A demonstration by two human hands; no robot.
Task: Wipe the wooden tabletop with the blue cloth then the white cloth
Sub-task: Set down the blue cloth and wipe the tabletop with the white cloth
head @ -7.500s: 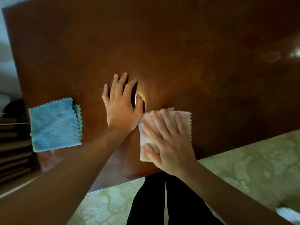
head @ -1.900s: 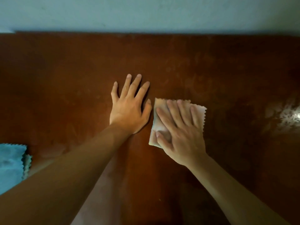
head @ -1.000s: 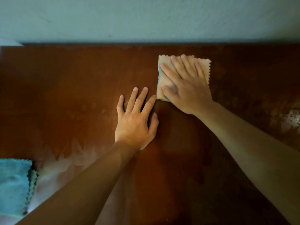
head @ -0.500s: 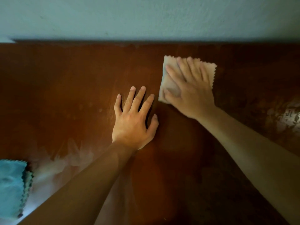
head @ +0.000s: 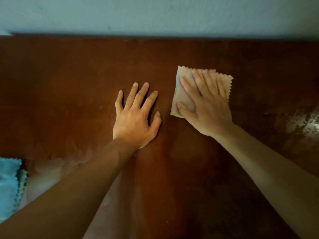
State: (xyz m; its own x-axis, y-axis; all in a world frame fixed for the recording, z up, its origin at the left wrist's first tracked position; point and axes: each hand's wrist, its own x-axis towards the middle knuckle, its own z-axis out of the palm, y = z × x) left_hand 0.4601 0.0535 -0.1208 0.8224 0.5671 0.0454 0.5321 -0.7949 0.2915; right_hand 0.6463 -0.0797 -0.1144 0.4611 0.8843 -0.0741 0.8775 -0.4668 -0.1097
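**Right hand flat on the white cloth, left hand flat on the wood**

The right hand [head: 205,107] lies with straight, spread fingers pressing the white cloth [head: 183,99] on the wooden tabletop [head: 69,94], right of the frame's centre. The left hand [head: 136,118] rests flat on bare wood just beside it, holding nothing. The blue cloth [head: 9,187] lies at the lower left edge, well apart from both hands.

The white cloth [head: 185,94] is lying on the wooden tabletop [head: 69,80], right of centre, under the flat right hand [head: 205,106]. The left hand [head: 136,118] is resting just left of it. The blue cloth [head: 8,187] is sitting at the near left edge, well apart. A wall [head: 155,14] is standing behind the far edge.
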